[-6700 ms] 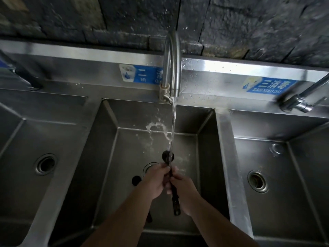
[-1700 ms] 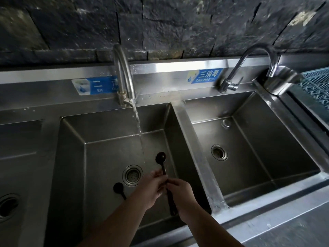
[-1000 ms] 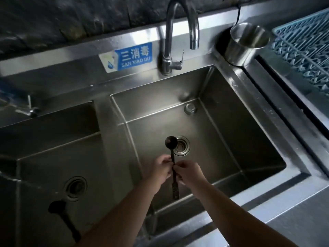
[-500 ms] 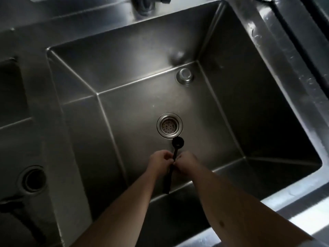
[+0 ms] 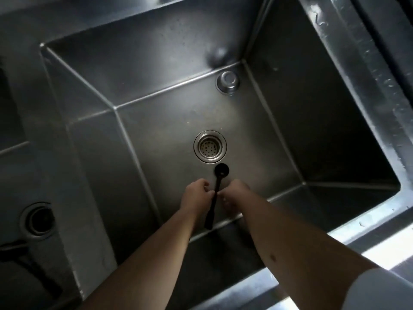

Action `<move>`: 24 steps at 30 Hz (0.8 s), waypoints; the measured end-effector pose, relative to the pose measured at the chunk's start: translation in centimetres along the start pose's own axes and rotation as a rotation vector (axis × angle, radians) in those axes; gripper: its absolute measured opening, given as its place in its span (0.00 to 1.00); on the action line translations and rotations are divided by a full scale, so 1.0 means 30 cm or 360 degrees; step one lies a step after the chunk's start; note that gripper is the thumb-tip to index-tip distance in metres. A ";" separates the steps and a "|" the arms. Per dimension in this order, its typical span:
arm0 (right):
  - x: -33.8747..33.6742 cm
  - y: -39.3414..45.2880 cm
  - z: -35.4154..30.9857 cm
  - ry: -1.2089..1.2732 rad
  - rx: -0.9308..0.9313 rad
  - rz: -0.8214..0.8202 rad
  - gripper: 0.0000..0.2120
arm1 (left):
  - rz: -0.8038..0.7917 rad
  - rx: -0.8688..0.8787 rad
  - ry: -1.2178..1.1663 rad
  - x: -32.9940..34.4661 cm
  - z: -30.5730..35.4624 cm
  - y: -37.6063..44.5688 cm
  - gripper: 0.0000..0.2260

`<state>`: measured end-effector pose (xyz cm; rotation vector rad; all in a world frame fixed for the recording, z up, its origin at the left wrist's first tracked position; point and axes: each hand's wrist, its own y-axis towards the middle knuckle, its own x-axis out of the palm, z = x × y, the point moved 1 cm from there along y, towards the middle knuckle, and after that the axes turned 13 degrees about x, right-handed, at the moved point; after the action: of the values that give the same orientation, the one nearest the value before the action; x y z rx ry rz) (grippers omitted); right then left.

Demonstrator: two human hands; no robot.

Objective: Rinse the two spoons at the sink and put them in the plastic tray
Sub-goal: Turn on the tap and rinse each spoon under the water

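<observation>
A black spoon (image 5: 216, 189) is held over the right steel basin (image 5: 312, 113), bowl end pointing away from me, just short of the drain strainer (image 5: 210, 147). My left hand (image 5: 196, 194) pinches the middle of its handle from the left. My right hand (image 5: 234, 193) pinches the same handle from the right. The handle's tail hangs down between my wrists. A second dark spoon (image 5: 24, 260) lies blurred in the neighbouring basin at the lower left, by its drain (image 5: 38, 220). The plastic tray is out of view.
A steel divider (image 5: 62, 175) separates the two basins. A round steel plug (image 5: 227, 80) sits at the back of the right basin. The wet steel rim (image 5: 357, 70) runs along the right, and the front edge (image 5: 335, 238) crosses under my right forearm.
Both hands carried the spoon from under the running tap in the middle basin rightward over the right basin. My view dropped down; the tap, the steel cup and the blue tray left the frame.
</observation>
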<state>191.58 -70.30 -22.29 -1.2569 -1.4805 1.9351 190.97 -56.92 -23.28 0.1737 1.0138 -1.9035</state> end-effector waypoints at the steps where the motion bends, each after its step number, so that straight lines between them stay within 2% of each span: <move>1: -0.015 -0.035 -0.006 -0.0015 -0.0025 0.0008 0.07 | -0.0027 0.0022 0.0065 -0.027 0.011 -0.019 0.18; 3: -0.038 -0.125 -0.029 -0.0136 -0.0098 0.0050 0.09 | -0.0067 0.0082 0.0237 -0.091 0.044 -0.068 0.21; 5: -0.038 -0.240 -0.054 -0.0277 -0.0192 0.0164 0.17 | -0.0068 0.0188 0.0477 -0.172 0.086 -0.128 0.21; 8: -0.010 -0.426 -0.086 -0.0231 -0.0435 0.0293 0.22 | -0.0017 0.0396 0.0860 -0.328 0.144 -0.232 0.19; 10: 0.016 -0.534 -0.114 -0.0217 -0.0624 0.0377 0.27 | 0.0124 0.0584 0.1037 -0.451 0.166 -0.310 0.19; 13: 0.057 -0.678 -0.177 -0.0418 -0.0844 0.0535 0.34 | 0.0383 0.0772 0.1175 -0.616 0.146 -0.434 0.20; 17: 0.154 -0.850 -0.272 -0.0683 -0.1149 0.0664 0.35 | 0.0557 0.0628 0.1040 -0.783 0.023 -0.591 0.26; 21: 0.317 -1.009 -0.367 -0.0847 -0.1411 0.0757 0.37 | 0.0717 0.0433 0.0809 -0.915 -0.147 -0.744 0.24; 24: 0.481 -1.072 -0.425 -0.1022 -0.1573 0.0791 0.35 | 0.0716 0.0244 0.0622 -0.980 -0.297 -0.839 0.23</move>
<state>188.29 -40.80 0.62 -1.5385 -2.9244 2.0574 184.77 -25.40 0.11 0.8196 0.9776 -1.5577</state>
